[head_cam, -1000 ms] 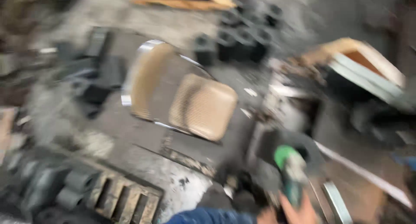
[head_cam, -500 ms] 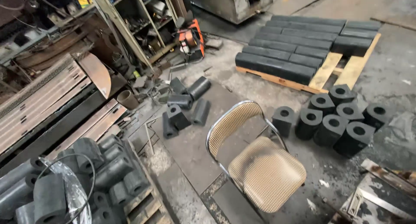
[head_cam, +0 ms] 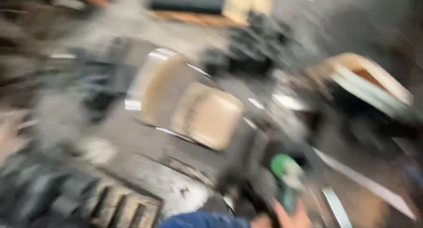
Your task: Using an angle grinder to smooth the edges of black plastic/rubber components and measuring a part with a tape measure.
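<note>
Honestly, the head view is pretty smeared with motion blur, so take the fine detail with a grain of salt. Down at the bottom edge a hand (head_cam: 291, 219) comes up from below, wrapped around the body of a green power tool (head_cam: 286, 181). Looks like a closed grip around the lower part with the green head pointing up and away, which makes sense for carrying it clear of the clutter. Which hand it is, I can't say for sure; it sits right of a blue sleeve (head_cam: 198, 220), so I'd guess the right one. The other hand isn't in view.

Around it: a tan chair (head_cam: 194, 104) with a shiny metal frame stands on the concrete floor (head_cam: 176, 188) just up and left of the tool, pretty much in the middle of the walkway. Dark cylindrical blocks (head_cam: 260, 47) are clustered behind the chair, more dark parts are stacked on a wooden pallet (head_cam: 119, 206) at lower left, and a tan-and-grey curved piece (head_cam: 374, 84) sits off to the right. Tight quarters, stuff on every side.
</note>
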